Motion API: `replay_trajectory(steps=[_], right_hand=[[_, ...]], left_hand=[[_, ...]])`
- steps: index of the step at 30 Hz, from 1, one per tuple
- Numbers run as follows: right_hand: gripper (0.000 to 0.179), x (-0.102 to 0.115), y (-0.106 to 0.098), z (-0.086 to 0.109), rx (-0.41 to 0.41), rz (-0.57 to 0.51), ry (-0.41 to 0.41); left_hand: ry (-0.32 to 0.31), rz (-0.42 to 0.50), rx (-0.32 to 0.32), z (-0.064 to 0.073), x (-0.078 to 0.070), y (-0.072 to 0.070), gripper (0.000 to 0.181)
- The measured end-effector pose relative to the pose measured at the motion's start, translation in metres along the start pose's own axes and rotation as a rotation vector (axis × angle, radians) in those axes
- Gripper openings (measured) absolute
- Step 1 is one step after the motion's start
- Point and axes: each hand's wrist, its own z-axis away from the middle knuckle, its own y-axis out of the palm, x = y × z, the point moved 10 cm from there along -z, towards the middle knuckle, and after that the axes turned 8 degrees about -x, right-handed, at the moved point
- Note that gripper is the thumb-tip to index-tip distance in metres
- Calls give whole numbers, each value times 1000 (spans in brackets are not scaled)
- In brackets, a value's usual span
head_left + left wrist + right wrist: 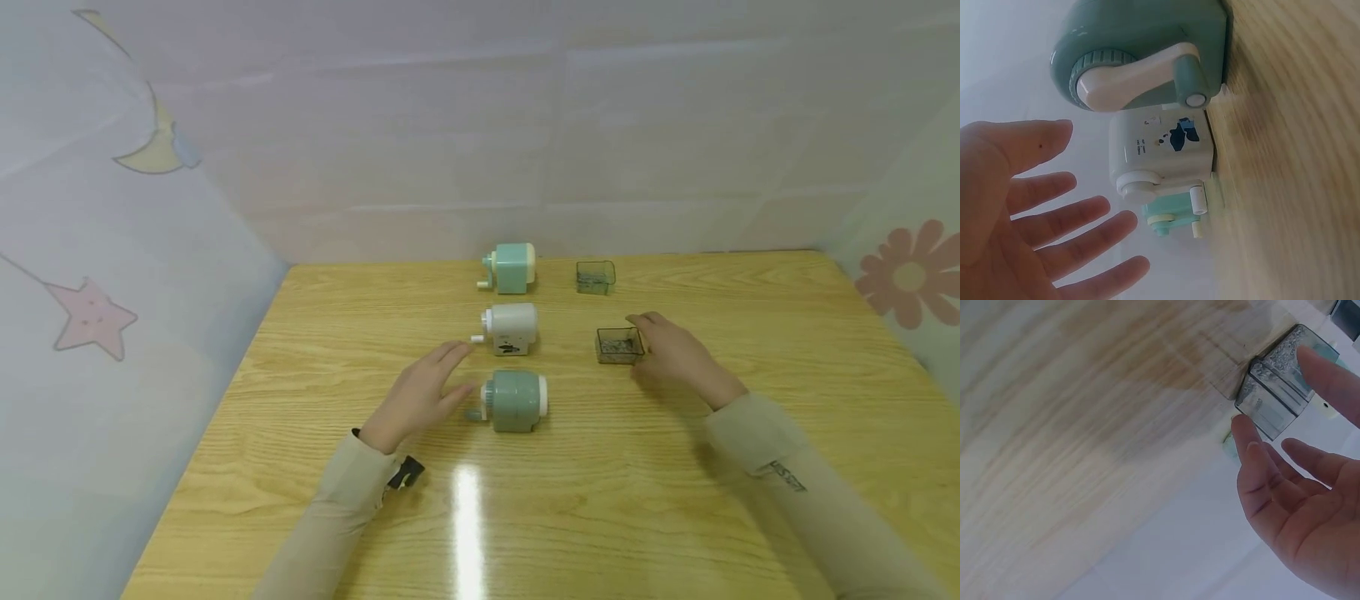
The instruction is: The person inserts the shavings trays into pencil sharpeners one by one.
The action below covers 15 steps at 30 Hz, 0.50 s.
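Observation:
Three hand-crank pencil sharpeners stand in a row: a dark green one (pixel 516 402) nearest, a white one (pixel 513 328) in the middle, and a mint one (pixel 512 268) farthest back. My left hand (pixel 422 392) hovers at the crank side of the green and white ones, fingers extended and holding nothing. To the right of the white sharpener lies a clear shavings drawer (pixel 618 347) with dark shavings inside. My right hand (pixel 1297 500) is at that drawer's right end, fingers and thumb spread apart with the fingertips right at its edges.
A second clear drawer (pixel 595 277) with shavings sits farther back, right of the mint sharpener. The wooden table (pixel 360 317) meets a pale wall covering (pixel 420 150) behind, with printed coverings at both sides. A black clip-like piece (pixel 406 472) shows by the left cuff.

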Motion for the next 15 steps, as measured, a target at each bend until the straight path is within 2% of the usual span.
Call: replay_trajectory(steps=[8, 15], right_hand=[[71, -3, 6, -8, 42, 33, 13], [62, -1, 6, -10, 35, 39, -4]], left_hand=[[3, 13, -16, -11, 9, -3, 53], [-38, 73, -15, -24, 24, -5, 53]])
